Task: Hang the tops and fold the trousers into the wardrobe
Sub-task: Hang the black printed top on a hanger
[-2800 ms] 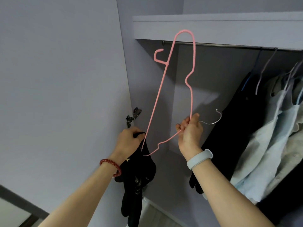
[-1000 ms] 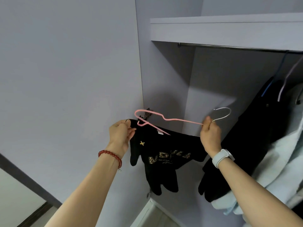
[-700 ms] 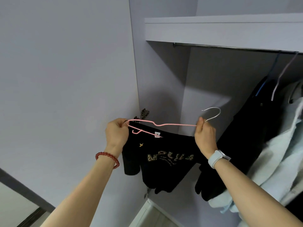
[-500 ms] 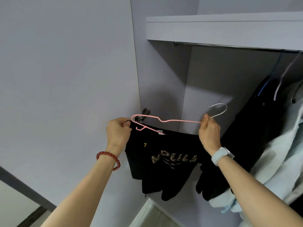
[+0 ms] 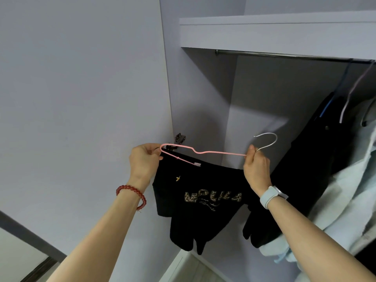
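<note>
A thin pink wire hanger (image 5: 211,152) with a bare silver hook (image 5: 266,141) is held level in front of the open wardrobe, below the dark metal rail (image 5: 284,55) and well apart from it. Its left end is gripped by the left hand (image 5: 144,162), the fingers (image 5: 151,152) curled round the pink loop together with the edge of a black top with a leopard-patterned print (image 5: 195,192). The neck of the hanger, just below the hook, is pinched by the right hand (image 5: 256,167), its fingers pressed together round the wire. The black top is draped beneath the hanger, between the two hands, with its lower part hung down in folds. A red bead bracelet (image 5: 132,193) is worn on the left wrist and a pale blue wristband (image 5: 269,197) on the right. To the right, a black garment (image 5: 309,159) and a light blue garment (image 5: 345,200) are hung from the rail. A grey shelf (image 5: 274,31) is fixed above the rail, and a metal hinge (image 5: 180,138) is seen on the wardrobe's left wall.
</note>
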